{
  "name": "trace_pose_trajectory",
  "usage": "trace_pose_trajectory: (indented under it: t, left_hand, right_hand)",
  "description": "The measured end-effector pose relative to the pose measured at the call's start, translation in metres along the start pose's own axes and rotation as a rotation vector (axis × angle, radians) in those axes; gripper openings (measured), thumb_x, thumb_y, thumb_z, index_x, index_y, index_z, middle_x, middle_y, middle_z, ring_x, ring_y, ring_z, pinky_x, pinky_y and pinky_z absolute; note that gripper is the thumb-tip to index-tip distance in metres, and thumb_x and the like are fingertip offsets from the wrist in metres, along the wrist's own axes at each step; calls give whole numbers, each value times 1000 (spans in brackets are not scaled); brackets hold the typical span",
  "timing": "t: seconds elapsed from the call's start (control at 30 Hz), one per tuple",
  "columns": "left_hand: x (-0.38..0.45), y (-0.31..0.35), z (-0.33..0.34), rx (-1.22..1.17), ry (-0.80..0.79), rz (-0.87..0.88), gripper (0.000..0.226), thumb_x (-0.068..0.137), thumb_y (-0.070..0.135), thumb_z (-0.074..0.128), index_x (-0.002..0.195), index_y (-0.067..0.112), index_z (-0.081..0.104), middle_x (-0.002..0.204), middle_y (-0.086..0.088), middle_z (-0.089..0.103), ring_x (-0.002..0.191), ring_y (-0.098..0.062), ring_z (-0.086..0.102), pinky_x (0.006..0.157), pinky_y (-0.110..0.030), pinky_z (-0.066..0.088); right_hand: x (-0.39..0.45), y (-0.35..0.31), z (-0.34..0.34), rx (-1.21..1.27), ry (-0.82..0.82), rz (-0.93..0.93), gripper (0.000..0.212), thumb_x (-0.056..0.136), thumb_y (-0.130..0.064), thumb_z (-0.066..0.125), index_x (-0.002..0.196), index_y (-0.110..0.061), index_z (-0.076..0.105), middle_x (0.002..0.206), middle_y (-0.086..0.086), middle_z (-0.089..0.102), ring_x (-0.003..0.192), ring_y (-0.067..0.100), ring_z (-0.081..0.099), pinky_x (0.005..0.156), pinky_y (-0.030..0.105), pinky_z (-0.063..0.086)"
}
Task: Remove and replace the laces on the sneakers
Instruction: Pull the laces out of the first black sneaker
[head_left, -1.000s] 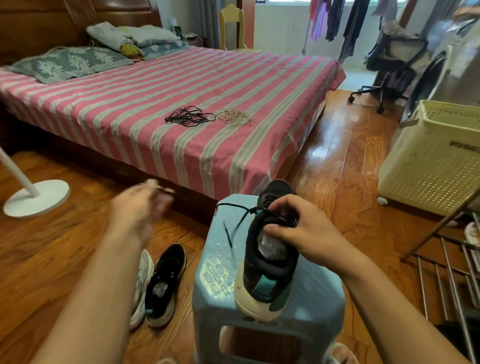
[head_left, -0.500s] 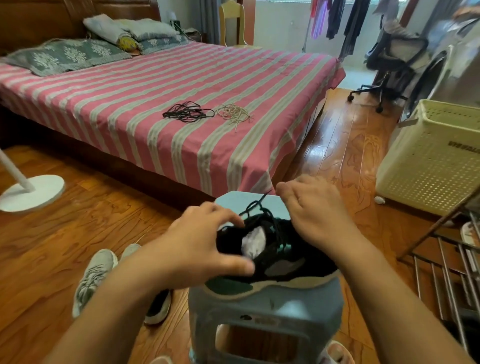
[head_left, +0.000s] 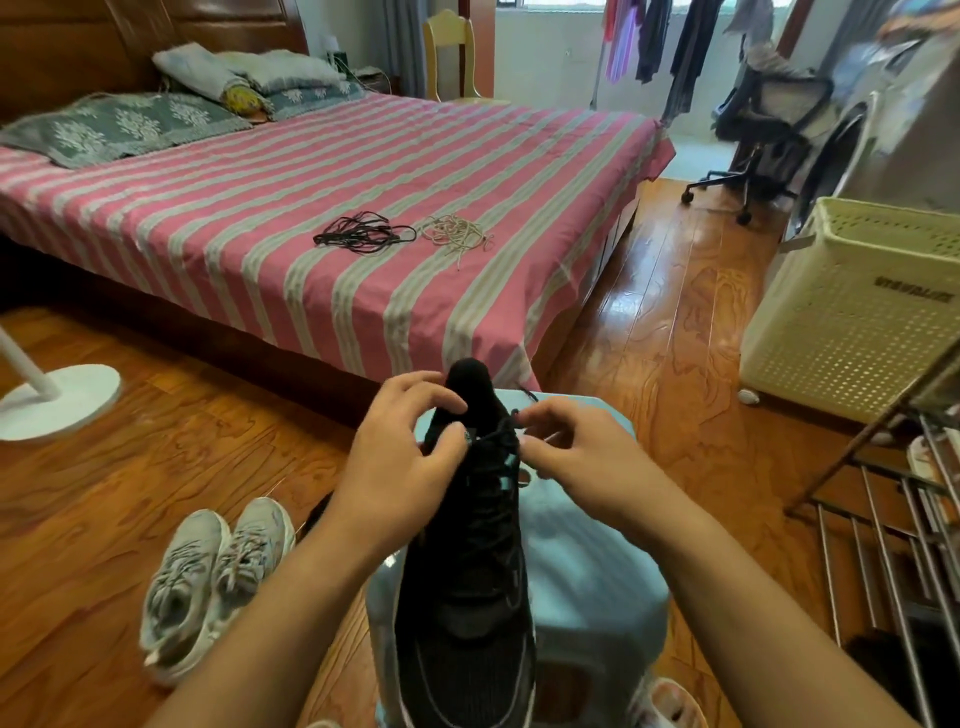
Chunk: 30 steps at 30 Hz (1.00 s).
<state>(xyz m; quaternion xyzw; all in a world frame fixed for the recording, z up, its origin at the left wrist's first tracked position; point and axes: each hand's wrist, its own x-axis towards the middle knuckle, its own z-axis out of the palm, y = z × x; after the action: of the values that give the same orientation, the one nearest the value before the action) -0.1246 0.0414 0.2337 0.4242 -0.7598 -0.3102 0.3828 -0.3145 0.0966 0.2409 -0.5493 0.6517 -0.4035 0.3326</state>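
Observation:
A black sneaker (head_left: 467, 587) stands on a light blue plastic stool (head_left: 587, 587), its toe toward me and its heel and tongue away. My left hand (head_left: 405, 462) holds the left side of the collar, fingers curled at the tongue. My right hand (head_left: 576, 457) pinches the black lace (head_left: 506, 434) at the top eyelets on the right side. A bundle of black laces (head_left: 361, 234) and a bundle of beige laces (head_left: 457, 234) lie on the striped bed.
A pair of grey-white sneakers (head_left: 208, 577) lies on the wooden floor left of the stool, with another black shoe (head_left: 314, 514) partly hidden behind my left arm. White fan base (head_left: 57, 397) far left. Cream laundry basket (head_left: 852, 312) and metal rack (head_left: 893, 525) on the right.
The sneaker has been turned from lying sideways across the stool to standing lengthwise with its toe toward me. Both hands have moved to the top eyelets and the lace.

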Motion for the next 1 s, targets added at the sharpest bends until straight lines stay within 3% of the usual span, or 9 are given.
trace_pose_trajectory:
  t: [0.1, 0.2, 0.3, 0.4, 0.57, 0.67, 0.77, 0.87, 1.0]
  left_hand:
    - [-7, 0, 1, 71, -114, 152, 22, 88, 23, 77, 104, 27, 63, 123, 14, 54, 121, 3, 51, 93, -10, 41]
    - [-6, 0, 5, 71, -94, 200, 19, 89, 16, 78, 103, 22, 68, 104, 12, 64, 102, -6, 62, 84, -14, 45]
    - [-2, 4, 15, -14, 36, 94, 8, 93, 14, 72, 93, 21, 70, 88, 8, 69, 88, -7, 66, 77, -22, 51]
    - [12, 15, 23, -406, 177, -188, 15, 100, 14, 63, 86, 20, 66, 85, -1, 71, 82, -16, 69, 82, -43, 56]
    - [33, 3, 2, -1154, 206, -498, 22, 107, 18, 47, 87, 16, 57, 87, -3, 65, 92, -18, 65, 106, -59, 46]
    - [32, -14, -22, -1364, 130, -538, 26, 108, 26, 41, 84, 20, 50, 79, 4, 56, 87, -16, 64, 110, -52, 41]
    - [33, -29, -47, -1388, 328, -613, 25, 110, 22, 39, 86, 20, 48, 66, 6, 48, 71, -12, 55, 106, -43, 44]
    - [26, -49, -65, -970, 378, -790, 20, 111, 19, 40, 99, 12, 55, 74, -1, 56, 75, -18, 59, 105, -50, 48]
    - [-5, -58, -59, 340, -271, -857, 51, 104, 52, 48, 115, 4, 64, 105, -16, 70, 94, -32, 70, 87, -47, 60]
  right_hand:
    - [2, -2, 5, 73, 41, -57, 16, 90, -7, 69, 102, -15, 75, 91, 5, 73, 78, 15, 68, 62, 24, 54]
    - [4, -2, 8, 181, -30, -34, 19, 88, -8, 70, 103, -18, 77, 101, 7, 71, 87, 22, 69, 77, 40, 58]
    - [7, 1, 12, 99, -34, -75, 16, 86, -20, 76, 101, -24, 76, 103, -1, 66, 95, 11, 67, 88, 34, 56]
    - [9, 0, 16, -73, 132, -150, 7, 86, -21, 75, 91, -25, 73, 94, -10, 68, 93, 2, 64, 85, 20, 51]
    - [21, 2, 12, 46, 337, -10, 7, 93, -17, 64, 88, -16, 69, 77, -8, 69, 69, -1, 60, 64, 20, 47]
    - [30, 0, 4, 465, 385, 129, 14, 96, -8, 51, 86, -9, 60, 71, -6, 70, 68, 4, 63, 69, 22, 50]
    - [36, 6, -22, 1231, 385, 244, 28, 100, -8, 42, 73, -14, 46, 55, 0, 51, 52, 15, 52, 61, 29, 54]
    - [37, 26, -45, 1173, 449, 429, 34, 104, -7, 37, 72, -16, 41, 50, -3, 36, 43, 11, 37, 44, 23, 48]
    - [25, 49, -42, 226, 275, 636, 27, 106, -24, 43, 101, -2, 59, 84, 17, 62, 68, 28, 60, 55, 39, 58]
